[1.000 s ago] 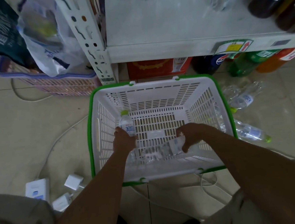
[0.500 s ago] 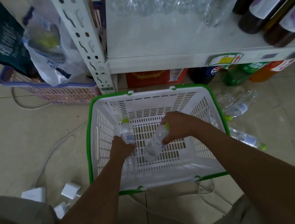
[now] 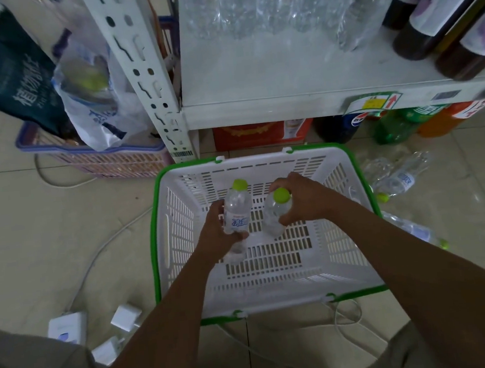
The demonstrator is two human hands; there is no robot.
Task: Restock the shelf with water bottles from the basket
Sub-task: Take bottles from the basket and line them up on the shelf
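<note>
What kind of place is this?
Probably a small shop: a metal shelf with a price tag on its edge, soft-drink bottles beneath it, and a green-rimmed shopping basket on the floor.

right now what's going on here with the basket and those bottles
A person is reaching into a white basket with a green rim, with one water bottle in each hand. The left hand grips a labelled bottle around its body; the right hand holds the second bottle near its green cap. The shelf just above has clear bottles at the back. Loose bottles lie on the floor to the right.
</note>
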